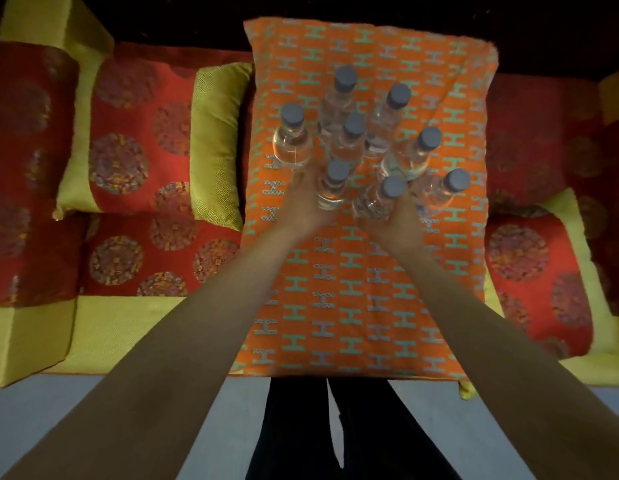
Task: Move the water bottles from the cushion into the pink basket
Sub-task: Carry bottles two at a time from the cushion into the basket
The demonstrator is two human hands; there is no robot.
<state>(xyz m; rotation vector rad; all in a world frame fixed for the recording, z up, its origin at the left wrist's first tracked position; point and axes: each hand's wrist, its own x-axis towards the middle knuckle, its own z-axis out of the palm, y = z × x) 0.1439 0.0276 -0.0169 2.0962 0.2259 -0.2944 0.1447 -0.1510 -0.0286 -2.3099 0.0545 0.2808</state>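
Grip: my left hand (303,202), right hand (403,213) each wrap 1 water bottle (330,194) | Risk: lifting could topple 6 neighbours (349,140) beyond, soft cushion (336,289)

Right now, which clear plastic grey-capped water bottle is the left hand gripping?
The front-left clear grey-capped bottle on the orange patterned cushion: the left hand wraps its base. The neighbour bottle to its right is in the right hand.

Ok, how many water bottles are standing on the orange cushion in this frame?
8, all on the orange cushion: back two; middle three; front-left bottle gripped by the left hand; front-middle bottle by the right hand; front-right bottle free. None seems hidden.
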